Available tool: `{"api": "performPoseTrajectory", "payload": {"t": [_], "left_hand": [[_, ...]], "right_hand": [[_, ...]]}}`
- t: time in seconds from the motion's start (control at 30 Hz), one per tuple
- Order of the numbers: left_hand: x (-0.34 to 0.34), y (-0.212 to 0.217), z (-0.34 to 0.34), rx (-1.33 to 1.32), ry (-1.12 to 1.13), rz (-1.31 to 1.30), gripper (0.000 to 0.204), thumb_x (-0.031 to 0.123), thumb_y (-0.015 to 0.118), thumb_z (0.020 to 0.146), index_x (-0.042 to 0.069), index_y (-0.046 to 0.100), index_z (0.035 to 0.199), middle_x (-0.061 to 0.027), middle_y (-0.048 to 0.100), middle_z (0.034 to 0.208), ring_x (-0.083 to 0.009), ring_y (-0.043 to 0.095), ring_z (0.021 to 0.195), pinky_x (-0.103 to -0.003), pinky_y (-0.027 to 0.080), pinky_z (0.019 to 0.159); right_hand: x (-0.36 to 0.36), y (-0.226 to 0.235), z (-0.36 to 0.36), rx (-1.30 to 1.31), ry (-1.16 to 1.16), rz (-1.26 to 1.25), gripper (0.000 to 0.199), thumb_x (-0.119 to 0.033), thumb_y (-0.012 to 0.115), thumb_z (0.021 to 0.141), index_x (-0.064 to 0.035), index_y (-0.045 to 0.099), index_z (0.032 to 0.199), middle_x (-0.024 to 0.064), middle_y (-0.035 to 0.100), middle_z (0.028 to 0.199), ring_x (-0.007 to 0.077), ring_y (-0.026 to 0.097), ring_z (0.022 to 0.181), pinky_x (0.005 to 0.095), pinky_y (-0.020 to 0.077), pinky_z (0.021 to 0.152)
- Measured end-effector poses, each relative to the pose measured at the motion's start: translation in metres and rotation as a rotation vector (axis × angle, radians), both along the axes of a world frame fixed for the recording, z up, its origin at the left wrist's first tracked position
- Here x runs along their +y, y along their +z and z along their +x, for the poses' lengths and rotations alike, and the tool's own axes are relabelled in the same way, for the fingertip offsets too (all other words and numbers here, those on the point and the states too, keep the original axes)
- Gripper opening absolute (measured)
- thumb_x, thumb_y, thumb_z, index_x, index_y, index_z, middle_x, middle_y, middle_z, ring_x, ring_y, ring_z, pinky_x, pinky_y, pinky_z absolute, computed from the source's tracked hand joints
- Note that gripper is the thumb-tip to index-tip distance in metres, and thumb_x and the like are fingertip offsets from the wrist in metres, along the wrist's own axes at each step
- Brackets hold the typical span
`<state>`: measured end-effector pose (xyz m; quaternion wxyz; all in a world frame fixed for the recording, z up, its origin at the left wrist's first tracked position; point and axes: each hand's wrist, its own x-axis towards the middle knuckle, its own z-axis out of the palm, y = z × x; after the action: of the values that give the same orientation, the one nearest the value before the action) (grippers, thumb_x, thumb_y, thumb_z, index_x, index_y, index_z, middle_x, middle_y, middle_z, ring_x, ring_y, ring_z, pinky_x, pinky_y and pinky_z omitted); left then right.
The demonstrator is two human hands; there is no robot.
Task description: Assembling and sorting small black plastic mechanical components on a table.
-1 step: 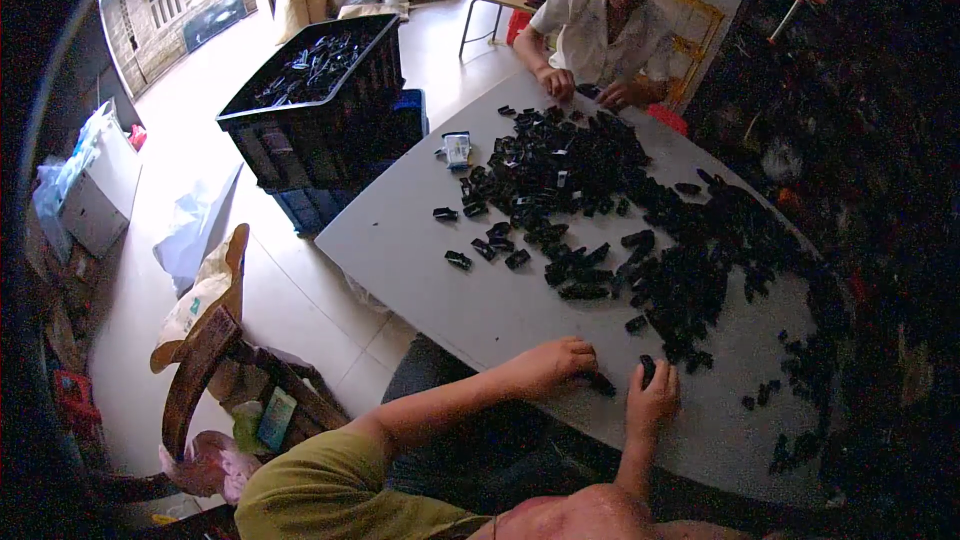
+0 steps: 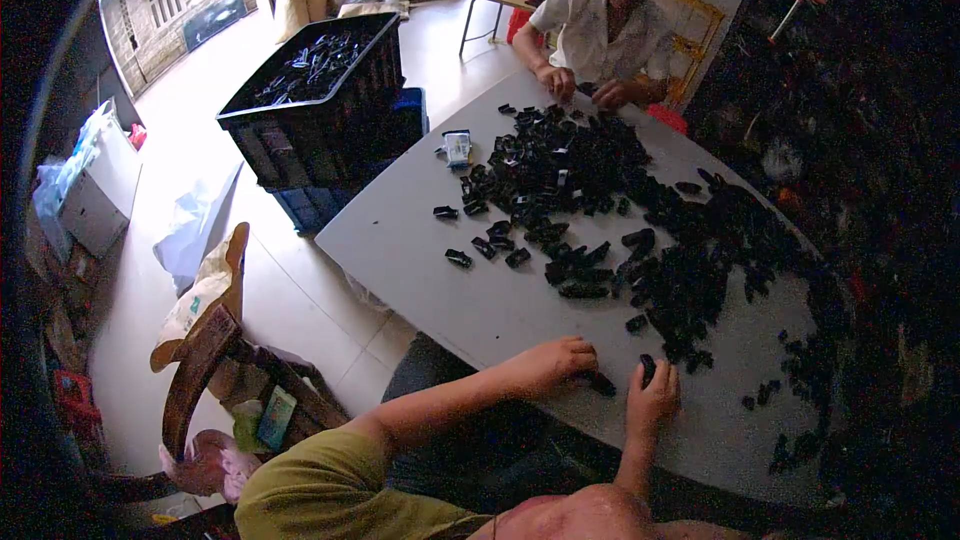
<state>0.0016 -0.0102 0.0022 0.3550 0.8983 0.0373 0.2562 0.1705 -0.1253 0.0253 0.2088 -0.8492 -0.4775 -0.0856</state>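
Observation:
A grey table (image 2: 420,270) carries a wide heap of small black plastic parts (image 2: 600,200) running from the far end to the right side. At the near edge, my left hand (image 2: 553,360) lies on the table with its fingers curled over one black part (image 2: 602,384). Beside it, my right hand (image 2: 652,398) pinches another small black part (image 2: 647,368) that stands up between the fingertips. The two hands are a few centimetres apart, just short of the heap's near edge.
Another person (image 2: 605,25) sits at the table's far end, both hands among the parts. A black crate (image 2: 310,80) of parts rests on a blue crate at the left. A small white box (image 2: 458,147) lies on the table. A wooden chair (image 2: 200,370) stands at lower left.

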Motion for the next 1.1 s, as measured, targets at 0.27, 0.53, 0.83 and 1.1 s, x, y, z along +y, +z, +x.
{"api": "performPoseTrajectory", "payload": {"t": [0.27,0.53,0.83,1.1], "left_hand": [[0.002,-0.002,0.001,0.013,0.007,0.056,0.034,0.006,0.062,0.066,0.001,0.052,0.098,-0.0154,0.050,0.102,-0.0341,0.046,0.098,-0.041,0.040,0.084],[0.003,0.005,-0.001,0.051,0.000,0.048,0.031,0.007,0.061,0.068,0.001,0.053,0.098,-0.0148,0.050,0.102,-0.0331,0.046,0.098,-0.041,0.040,0.084],[0.001,0.004,0.000,0.032,0.025,0.042,0.028,0.007,0.060,0.070,0.001,0.053,0.097,-0.0147,0.052,0.099,-0.0326,0.047,0.097,-0.040,0.040,0.083],[-0.007,0.007,-0.004,-0.017,0.003,0.066,0.029,0.009,0.060,0.070,0.004,0.054,0.098,-0.0133,0.051,0.097,-0.0328,0.048,0.095,-0.040,0.041,0.080]], "right_hand": [[0.001,0.003,-0.001,0.070,0.015,0.030,0.028,-0.026,0.054,0.082,-0.0030,0.050,0.099,0.0174,0.053,0.096,0.0368,0.054,0.086,0.0439,0.0456,0.069],[0.003,0.008,-0.003,0.089,0.005,-0.004,0.027,-0.024,0.054,0.083,-0.0025,0.051,0.098,0.0181,0.053,0.096,0.0367,0.054,0.086,0.0433,0.0455,0.070],[0.003,0.001,0.001,0.064,0.025,0.022,0.029,-0.024,0.054,0.083,-0.0013,0.050,0.100,0.0189,0.052,0.098,0.0370,0.053,0.089,0.0433,0.0449,0.072],[-0.008,-0.008,0.002,-0.032,0.020,0.077,0.027,-0.026,0.055,0.084,-0.0033,0.052,0.097,0.0132,0.054,0.092,0.0307,0.055,0.082,0.0410,0.0447,0.067]]}}
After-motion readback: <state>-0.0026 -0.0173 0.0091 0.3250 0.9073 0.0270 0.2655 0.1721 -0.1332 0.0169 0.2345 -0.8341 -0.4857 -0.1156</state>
